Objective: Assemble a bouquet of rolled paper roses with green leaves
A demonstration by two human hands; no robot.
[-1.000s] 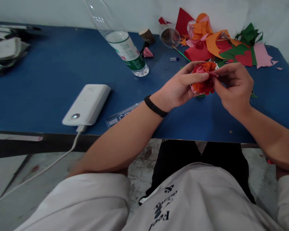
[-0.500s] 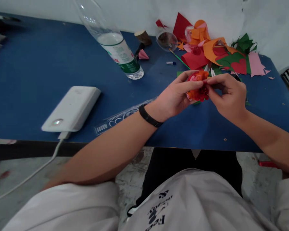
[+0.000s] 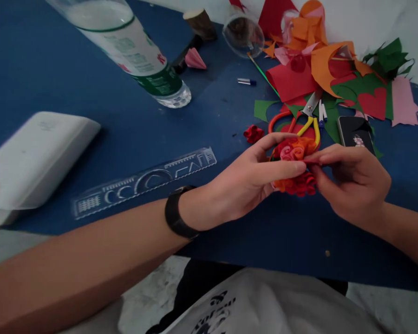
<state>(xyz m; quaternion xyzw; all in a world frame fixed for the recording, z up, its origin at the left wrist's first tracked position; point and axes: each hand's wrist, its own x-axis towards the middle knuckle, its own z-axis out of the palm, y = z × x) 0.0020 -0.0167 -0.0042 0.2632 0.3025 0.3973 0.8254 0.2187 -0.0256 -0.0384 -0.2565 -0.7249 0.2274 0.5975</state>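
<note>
My left hand [image 3: 240, 185] is closed around a ball of paper flowers [image 3: 292, 150] in red, orange and pink. With thumb and fingertips, my right hand [image 3: 355, 178] pinches a small red paper piece [image 3: 312, 161] against the right side of the ball. The far end of that piece is hidden by my left thumb. Just beyond my left fingers lies a loose red paper flower [image 3: 253, 133]. Scissors with red and yellow handles [image 3: 308, 121] rest on the table behind the ball.
A water bottle [image 3: 135, 51], a white power bank [image 3: 38, 157] with a cable and a clear stencil ruler [image 3: 144, 182] are to the left on the blue table [image 3: 209, 116]. Paper scraps [image 3: 296, 76] pile up at the back right, near a phone [image 3: 355, 134] and a plastic cup [image 3: 244, 35].
The view has come closer to the table, so the hands look larger and lower. Scissors, loose red flower and phone show more fully. Both hands keep their hold at the flower ball.
</note>
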